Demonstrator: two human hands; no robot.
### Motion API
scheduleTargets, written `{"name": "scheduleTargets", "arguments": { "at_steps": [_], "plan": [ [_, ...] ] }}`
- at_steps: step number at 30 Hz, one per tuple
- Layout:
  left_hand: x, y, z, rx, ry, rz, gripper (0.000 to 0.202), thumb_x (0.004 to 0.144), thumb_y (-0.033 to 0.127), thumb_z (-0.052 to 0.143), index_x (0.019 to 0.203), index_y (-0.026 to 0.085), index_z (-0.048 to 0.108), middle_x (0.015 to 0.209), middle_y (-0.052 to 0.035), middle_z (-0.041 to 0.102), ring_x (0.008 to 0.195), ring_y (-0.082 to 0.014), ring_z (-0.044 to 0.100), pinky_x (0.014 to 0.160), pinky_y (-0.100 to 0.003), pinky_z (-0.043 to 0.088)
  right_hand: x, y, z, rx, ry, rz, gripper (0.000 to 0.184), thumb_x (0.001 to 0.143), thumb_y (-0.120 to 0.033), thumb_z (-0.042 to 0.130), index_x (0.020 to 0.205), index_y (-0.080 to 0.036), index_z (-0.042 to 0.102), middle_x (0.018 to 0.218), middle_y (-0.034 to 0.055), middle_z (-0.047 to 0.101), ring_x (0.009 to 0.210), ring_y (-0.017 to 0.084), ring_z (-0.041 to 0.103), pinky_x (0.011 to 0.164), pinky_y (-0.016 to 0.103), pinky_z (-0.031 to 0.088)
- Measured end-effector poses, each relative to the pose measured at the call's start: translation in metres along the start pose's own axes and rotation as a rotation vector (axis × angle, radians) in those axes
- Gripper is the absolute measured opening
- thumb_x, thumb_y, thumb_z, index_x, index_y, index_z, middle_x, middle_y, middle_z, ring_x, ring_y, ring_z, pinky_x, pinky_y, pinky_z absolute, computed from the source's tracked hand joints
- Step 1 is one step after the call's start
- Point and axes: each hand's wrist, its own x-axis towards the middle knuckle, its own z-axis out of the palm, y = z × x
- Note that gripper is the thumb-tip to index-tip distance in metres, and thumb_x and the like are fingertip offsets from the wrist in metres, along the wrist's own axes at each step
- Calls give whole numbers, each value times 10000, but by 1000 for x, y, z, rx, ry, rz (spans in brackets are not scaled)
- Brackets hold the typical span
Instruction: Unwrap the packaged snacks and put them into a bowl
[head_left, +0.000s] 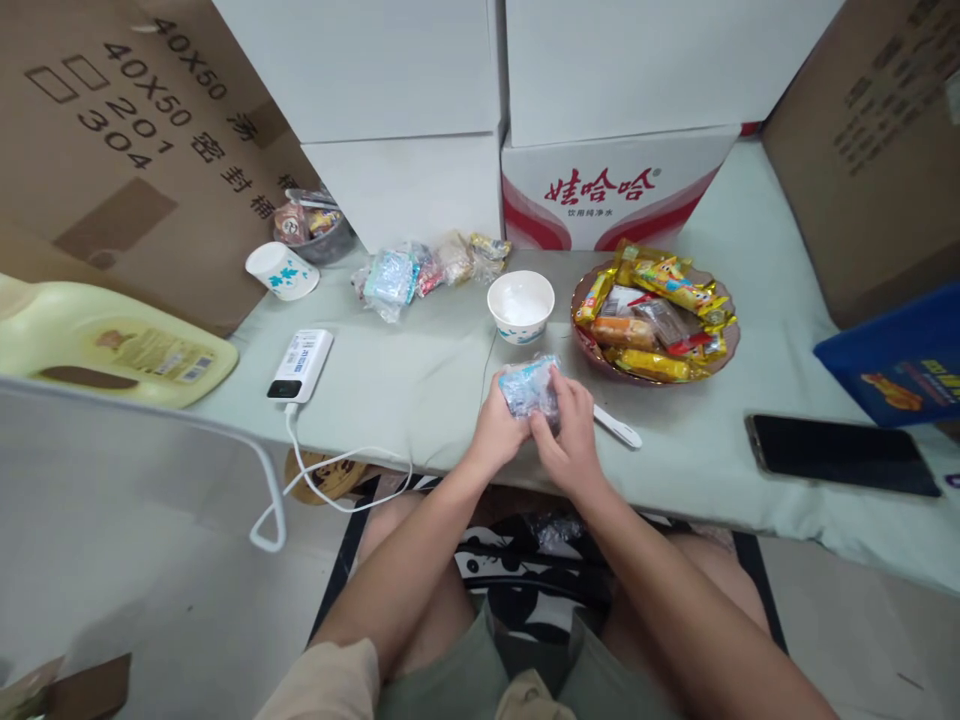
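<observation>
Both hands hold one small blue-and-white packet in clear plastic wrap (531,388) above the front edge of the table. My left hand (495,427) is closed around its left side. My right hand (568,430) grips its right side, thumb and fingers on the wrap. Just beyond the packet stands a white paper bowl (520,308) with a blue leaf print. A white plastic spoon (618,428) lies right of my right hand, its other end hidden behind the fingers. Farther right, a glass bowl (652,381) is heaped with yellow-wrapped and other snacks (660,310).
Wrapped packets (394,278) lie at the back beside a tipped paper cup (282,271) and a grey bowl (330,244). A power bank (301,366) with a white cable is at left, near a yellow jug (135,345). A phone (840,455) lies right. White boxes (615,195) line the back.
</observation>
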Motion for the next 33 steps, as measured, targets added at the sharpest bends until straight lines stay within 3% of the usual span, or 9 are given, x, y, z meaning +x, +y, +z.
{"name": "scheduleTargets", "arguments": {
  "at_steps": [3,7,11,15,23,26,28,30,33],
  "plan": [
    [-1,10,-6,-90,-57,-43,741,551,352,938,1164,188,555,1191,-100,699,1020,-224,680,839,-311,548,0,-3,-6,189,-46,30,590,929,-337,580,1490,-256,414,1329,130,621,1260,294,565,1097,548,424],
    [-1,25,-21,-236,-179,-203,709,581,464,917,1127,169,577,957,-55,732,720,-159,695,599,-233,504,5,-3,-14,328,-65,27,321,992,-361,498,1275,-270,620,1274,94,670,1280,270,564,1103,508,437],
    [4,28,-36,-390,-297,-313,667,635,686,783,976,134,630,698,-47,702,546,-162,651,508,-250,486,11,-1,-18,388,47,82,234,980,-371,524,1087,-278,710,1225,91,611,1162,238,601,973,427,535],
    [8,26,-42,-392,-359,-348,536,655,606,786,888,148,633,618,-23,681,503,-158,634,486,-247,485,12,1,-17,434,84,168,203,906,-364,633,1086,-280,677,1258,95,519,1138,229,593,870,381,572],
    [7,20,-33,-357,-378,-304,810,688,420,828,1364,168,460,911,-57,749,673,-187,719,600,-261,537,15,2,-14,611,84,218,870,786,-382,770,1517,-297,307,1448,137,550,1336,263,561,1093,482,497],
    [3,13,-26,-309,-401,-301,976,696,399,840,1506,208,329,1156,-109,729,826,-222,742,691,-302,559,14,2,-15,531,86,230,522,855,-357,683,1351,-253,555,1350,124,654,1286,264,616,1080,473,509],
    [-1,7,-19,-282,-397,-262,1021,684,364,861,1536,259,308,1420,-130,608,1106,-274,697,866,-364,567,13,3,-16,439,100,197,254,907,-320,602,1132,-247,695,1211,95,732,1240,263,650,1082,478,505],
    [-6,2,-11,-275,-368,-215,1008,669,343,880,1522,295,345,1579,-100,462,1357,-295,543,1067,-414,486,12,3,-16,363,111,116,200,919,-282,567,1016,-258,741,1153,76,749,1247,264,644,1096,490,491],
    [-9,1,2,-313,-281,-189,961,658,379,897,1477,299,401,1567,-79,484,1414,-258,489,1169,-386,394,13,2,-14,239,133,6,212,896,-256,576,986,-273,767,1125,78,709,1263,275,615,1087,505,493]
  ]
}}
